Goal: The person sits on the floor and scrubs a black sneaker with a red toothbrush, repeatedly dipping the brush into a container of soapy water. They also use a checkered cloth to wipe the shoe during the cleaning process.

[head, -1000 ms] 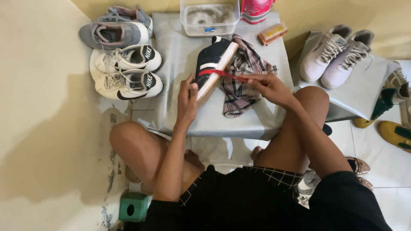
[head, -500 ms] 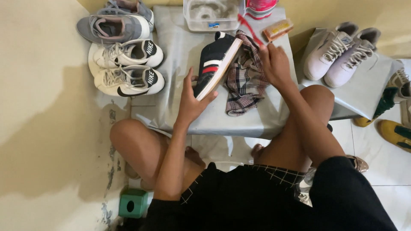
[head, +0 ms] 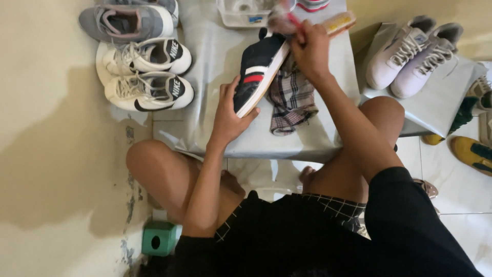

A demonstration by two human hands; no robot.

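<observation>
Left hand (head: 229, 115) grips heel of dark shoe (head: 258, 69), tilted on table (head: 205, 128) beside plaid cloth (head: 291, 97). Right hand (head: 310, 48) closed on red-handled brush (head: 284, 18) at toe. Best: brace shoe firm, short strokes along sole edge.

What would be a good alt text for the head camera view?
A seated person's left hand tilts a dark sneaker on a grey table while the right hand holds a red-handled brush at its toe. A plaid cloth lies beneath.
</observation>
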